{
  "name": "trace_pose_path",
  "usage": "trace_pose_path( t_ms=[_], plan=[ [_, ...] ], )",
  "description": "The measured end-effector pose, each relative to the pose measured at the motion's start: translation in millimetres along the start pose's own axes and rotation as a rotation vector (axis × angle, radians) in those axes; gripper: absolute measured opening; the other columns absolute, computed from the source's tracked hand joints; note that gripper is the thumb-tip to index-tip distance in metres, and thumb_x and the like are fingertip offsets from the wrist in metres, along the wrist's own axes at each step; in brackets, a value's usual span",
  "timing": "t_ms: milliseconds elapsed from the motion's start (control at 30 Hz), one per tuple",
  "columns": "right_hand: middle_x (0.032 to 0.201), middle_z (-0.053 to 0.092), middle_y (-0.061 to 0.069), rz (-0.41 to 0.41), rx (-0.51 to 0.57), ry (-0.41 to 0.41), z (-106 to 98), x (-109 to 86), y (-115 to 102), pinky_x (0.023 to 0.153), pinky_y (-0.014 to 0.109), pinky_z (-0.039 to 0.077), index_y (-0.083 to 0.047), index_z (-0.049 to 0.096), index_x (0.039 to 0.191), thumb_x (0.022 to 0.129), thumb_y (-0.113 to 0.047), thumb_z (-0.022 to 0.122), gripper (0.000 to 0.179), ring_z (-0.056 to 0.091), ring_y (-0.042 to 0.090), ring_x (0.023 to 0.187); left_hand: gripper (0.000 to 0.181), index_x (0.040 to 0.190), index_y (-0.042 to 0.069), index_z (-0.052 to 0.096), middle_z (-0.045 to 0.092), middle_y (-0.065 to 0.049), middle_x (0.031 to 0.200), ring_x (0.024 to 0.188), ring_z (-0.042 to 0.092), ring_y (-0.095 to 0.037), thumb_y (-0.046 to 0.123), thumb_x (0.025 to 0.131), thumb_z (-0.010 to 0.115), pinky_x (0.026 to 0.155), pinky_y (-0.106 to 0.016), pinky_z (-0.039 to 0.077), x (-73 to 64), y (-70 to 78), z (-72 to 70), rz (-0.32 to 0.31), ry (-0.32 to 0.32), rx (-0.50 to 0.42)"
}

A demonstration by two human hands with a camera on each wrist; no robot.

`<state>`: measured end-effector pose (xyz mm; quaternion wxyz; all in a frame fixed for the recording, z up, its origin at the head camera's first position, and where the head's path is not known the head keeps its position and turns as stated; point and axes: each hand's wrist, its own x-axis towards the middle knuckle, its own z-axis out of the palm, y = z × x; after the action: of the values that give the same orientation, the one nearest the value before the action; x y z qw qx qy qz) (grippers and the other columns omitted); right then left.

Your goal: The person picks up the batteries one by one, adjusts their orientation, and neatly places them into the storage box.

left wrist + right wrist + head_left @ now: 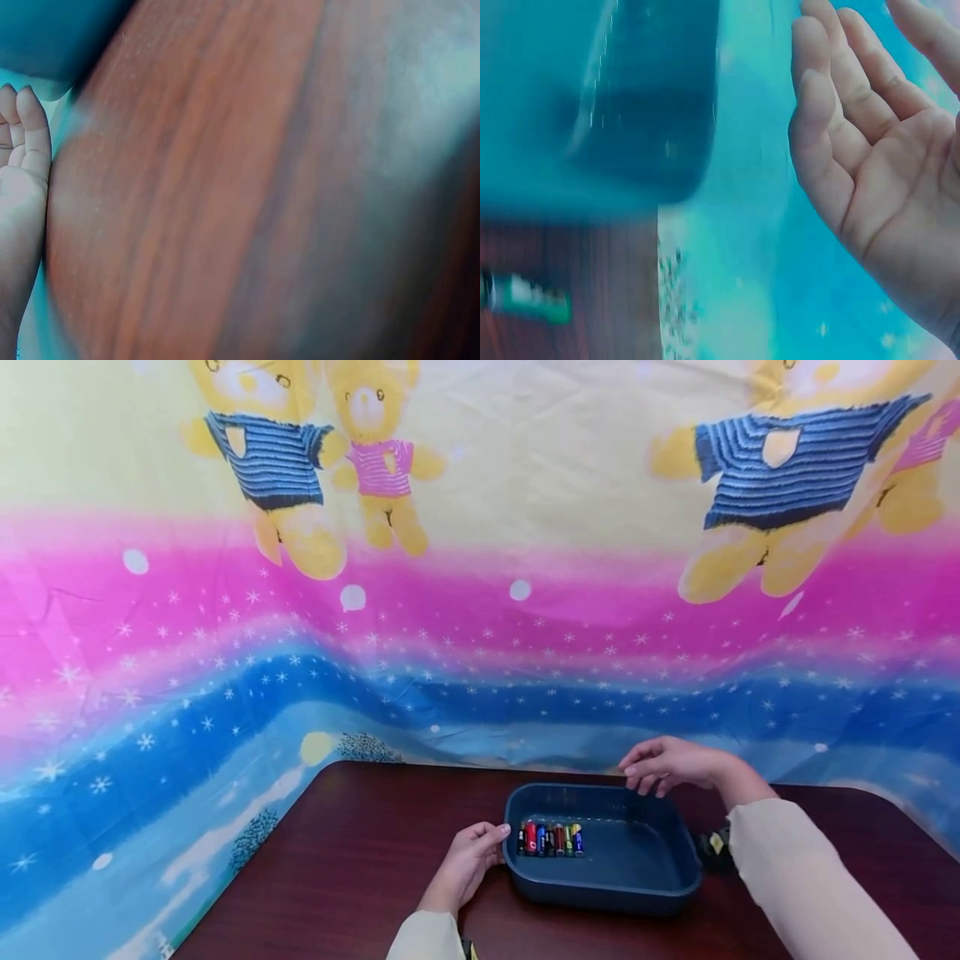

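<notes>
A dark blue rectangular tray with rounded corners sits on the table. Several batteries of mixed colours lie side by side in a row against its left inner side. My left hand holds the tray's left edge, thumb at the rim and fingers along the outside; the left wrist view shows only part of this hand, beside the tray wall. Above the far right rim hovers my right hand, fingers loosely bent and holding nothing. In the right wrist view a blurred green battery lies on the table outside the tray.
The dark red-brown wooden table has rounded far corners. Behind it hangs a cloth backdrop with printed bears and snowflakes. A black wrist device shows beneath the right sleeve, by the tray's right side.
</notes>
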<state>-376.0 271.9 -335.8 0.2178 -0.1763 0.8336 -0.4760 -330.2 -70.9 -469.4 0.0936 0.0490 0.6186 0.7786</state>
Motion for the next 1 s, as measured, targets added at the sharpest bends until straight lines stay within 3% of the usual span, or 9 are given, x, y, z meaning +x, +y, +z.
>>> trace_pose_path(
  t_ms=[300,700,1000],
  plan=[
    [0.099,0.062,0.016,0.007,-0.049,0.095,-22,-29.3,21,0.074,0.043,0.05,0.004,0.054,0.117,0.091,-0.024,0.059,0.038,0.059,0.027,0.088,0.02,0.075,0.009,0.056,0.062,-0.006,0.078,0.07,0.059,-0.017,0.021,0.089,0.062,0.072,-0.032,0.05,0.0,1.3,0.7,0.013,-0.008,0.009],
    [0.101,0.06,0.01,0.02,-0.168,0.151,-18,-49.3,48,0.07,0.041,0.049,0.004,0.056,0.115,0.089,-0.021,0.062,0.036,0.056,0.026,0.09,0.019,0.077,0.008,0.057,0.063,-0.007,0.08,0.071,0.059,-0.016,0.022,0.089,0.062,0.073,-0.031,0.05,-0.6,-1.2,0.4,-0.005,-0.006,0.013],
    [0.11,0.059,0.017,0.034,-0.188,0.137,-16,-65.0,70,0.074,0.045,0.048,0.006,0.054,0.119,0.089,-0.023,0.061,0.042,0.056,0.03,0.098,0.019,0.078,0.008,0.058,0.063,-0.007,0.081,0.07,0.059,-0.016,0.023,0.088,0.063,0.073,-0.03,0.05,0.8,-1.0,-0.7,-0.018,-0.007,0.004]
  ],
)
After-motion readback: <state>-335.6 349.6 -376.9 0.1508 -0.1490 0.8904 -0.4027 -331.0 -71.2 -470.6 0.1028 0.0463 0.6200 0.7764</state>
